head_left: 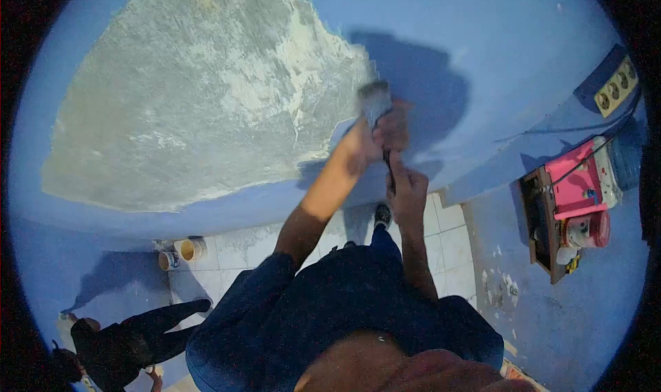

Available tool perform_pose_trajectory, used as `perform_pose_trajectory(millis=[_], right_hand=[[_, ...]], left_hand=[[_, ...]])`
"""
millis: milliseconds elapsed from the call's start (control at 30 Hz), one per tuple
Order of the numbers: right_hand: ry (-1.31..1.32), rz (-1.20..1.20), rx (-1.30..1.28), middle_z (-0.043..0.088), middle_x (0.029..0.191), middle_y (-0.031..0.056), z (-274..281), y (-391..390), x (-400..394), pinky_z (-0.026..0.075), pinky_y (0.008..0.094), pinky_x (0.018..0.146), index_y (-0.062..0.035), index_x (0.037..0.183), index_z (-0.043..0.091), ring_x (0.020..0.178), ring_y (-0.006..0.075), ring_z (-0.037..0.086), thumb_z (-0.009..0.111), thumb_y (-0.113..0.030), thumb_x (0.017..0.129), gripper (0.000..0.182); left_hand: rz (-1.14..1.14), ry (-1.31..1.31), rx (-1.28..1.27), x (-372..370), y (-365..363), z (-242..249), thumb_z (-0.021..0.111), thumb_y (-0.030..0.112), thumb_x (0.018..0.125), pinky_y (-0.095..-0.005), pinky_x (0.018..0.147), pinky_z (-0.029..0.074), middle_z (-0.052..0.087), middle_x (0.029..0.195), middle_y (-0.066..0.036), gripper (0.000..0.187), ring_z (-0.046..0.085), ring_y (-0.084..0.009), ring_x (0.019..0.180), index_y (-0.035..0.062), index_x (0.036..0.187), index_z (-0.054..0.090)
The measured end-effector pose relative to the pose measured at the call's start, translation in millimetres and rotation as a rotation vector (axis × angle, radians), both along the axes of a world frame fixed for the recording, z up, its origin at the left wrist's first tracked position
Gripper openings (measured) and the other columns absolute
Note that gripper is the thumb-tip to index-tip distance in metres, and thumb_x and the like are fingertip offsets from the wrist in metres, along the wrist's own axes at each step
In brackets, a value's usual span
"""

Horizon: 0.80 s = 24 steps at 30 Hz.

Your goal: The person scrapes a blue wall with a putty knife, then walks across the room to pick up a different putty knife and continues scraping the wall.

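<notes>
The scraper (pixel 376 101) looks light and stiff, its flat blade pressed against the blue wall (pixel 482 40) at the edge of the bare grey patch (pixel 186 109), and is best gripped low on the handle. The left hand (pixel 368 144) wraps the handle; the right hand (pixel 407 185) closes below it, though whether it touches the handle I cannot tell.

A blurred, grey-bristled brush (pixel 375 101) stands upright against the blue wall beside the bare plaster patch.
</notes>
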State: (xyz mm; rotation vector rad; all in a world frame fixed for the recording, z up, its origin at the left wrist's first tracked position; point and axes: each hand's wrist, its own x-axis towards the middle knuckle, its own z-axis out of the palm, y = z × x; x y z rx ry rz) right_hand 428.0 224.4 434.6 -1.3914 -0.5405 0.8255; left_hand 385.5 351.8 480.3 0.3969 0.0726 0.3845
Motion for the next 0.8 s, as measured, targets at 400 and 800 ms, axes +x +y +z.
perform_pose_trajectory(millis=[400, 800], right_hand=[[-0.049, -0.040, -0.010, 0.037, 0.044, -0.0030, -5.6, -11.8, -3.8, 0.021, 0.0251, 0.038, -0.0080, 0.049, 0.045, 0.037, 0.0061, 0.031, 0.057, -0.039, 0.091, 0.053], [-0.115, 0.028, -0.073, 0.045, 0.047, -0.0004, 6.9, -9.5, 9.0, 0.029, 0.0268, 0.043, -0.0033, 0.052, 0.052, 0.044, 0.0071, 0.039, 0.057, -0.042, 0.090, 0.055]], left_hand=[[-0.301, -0.409, -0.136, 7.1, 5.1, -37.3, 0.042, 0.039, 0.093, -0.0228, 0.043, 0.028, 0.036, 0.043, 0.003, 0.041, 0.032, -0.0085, 0.038, 0.0103, 0.063, 0.045], [-0.360, -0.342, -0.081, 17.4, 21.6, -25.0, 0.034, 0.027, 0.096, -0.0260, 0.041, 0.027, 0.032, 0.038, 0.003, 0.048, 0.026, -0.0109, 0.033, 0.0156, 0.050, 0.038]])
